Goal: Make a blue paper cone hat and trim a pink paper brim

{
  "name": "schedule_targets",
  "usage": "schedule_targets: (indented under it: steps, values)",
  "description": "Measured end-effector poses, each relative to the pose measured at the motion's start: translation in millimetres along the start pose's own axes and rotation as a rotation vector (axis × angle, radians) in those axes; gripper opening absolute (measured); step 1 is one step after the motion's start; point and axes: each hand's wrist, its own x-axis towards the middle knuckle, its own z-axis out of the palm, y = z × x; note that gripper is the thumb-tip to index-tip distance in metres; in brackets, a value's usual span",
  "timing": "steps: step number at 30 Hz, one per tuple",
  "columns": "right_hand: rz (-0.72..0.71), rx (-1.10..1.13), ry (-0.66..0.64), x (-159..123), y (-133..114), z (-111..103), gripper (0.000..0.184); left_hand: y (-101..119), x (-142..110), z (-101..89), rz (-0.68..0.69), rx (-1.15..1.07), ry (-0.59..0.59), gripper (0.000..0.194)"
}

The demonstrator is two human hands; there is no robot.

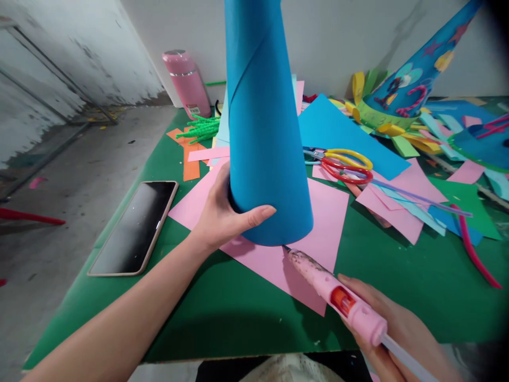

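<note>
A tall blue paper cone [270, 132] stands upright, wide end down, on a sheet of pink paper [332, 207]. My left hand [225, 215] grips its lower left side, thumb across the front and the other fingers hidden behind. In my right hand [392, 318] is a pink hot glue gun [328, 278], a clear glue stick [407, 358] poking out of its back end. The gun's nozzle points at the cone's bottom front edge, where it meets the pink sheet; whether it touches I cannot tell.
Left of the cone lie a phone [135, 228], green pipe cleaners [201, 129] and a pink bottle [186, 85]. On the right are scissors [345, 165], paper scraps, a red pipe cleaner [473, 249] and a decorated blue cone hat [413, 85]. The green table [214, 318] ends close to me.
</note>
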Motion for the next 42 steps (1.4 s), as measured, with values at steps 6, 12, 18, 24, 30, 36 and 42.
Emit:
schedule_targets:
  steps: [6, 12, 18, 24, 30, 36, 42]
  values:
    - [0.016, 0.029, -0.073, -2, 0, -4, 0.037, -2, 0, -1.2, -0.013, 0.061, 0.018, 0.083]
    - [-0.033, 0.0, -0.098, -4, 6, -5, 0.042, -2, -2, -1.8, -0.033, 0.023, -0.001, 0.08]
    - [-0.037, -0.027, -0.08, -5, 9, -6, 0.042, -3, -3, -3.0, -0.045, 0.006, -0.01, 0.08]
    - [0.026, -0.003, -0.04, -12, 14, -7, 0.044, 0, -2, -1.3, -0.031, -0.014, -0.017, 0.078]
    - [0.055, -0.023, 0.004, -8, 8, -7, 0.043, 3, -2, -0.2, -0.054, -0.032, -0.01, 0.078]
    - [0.078, 0.001, 0.021, -5, 7, -8, 0.043, 4, -2, 0.7, -0.058, -0.03, -0.007, 0.077]
    - [0.083, -0.048, -0.027, -13, 14, -10, 0.05, 3, -1, 0.5, -0.055, -0.03, 0.0, 0.078]
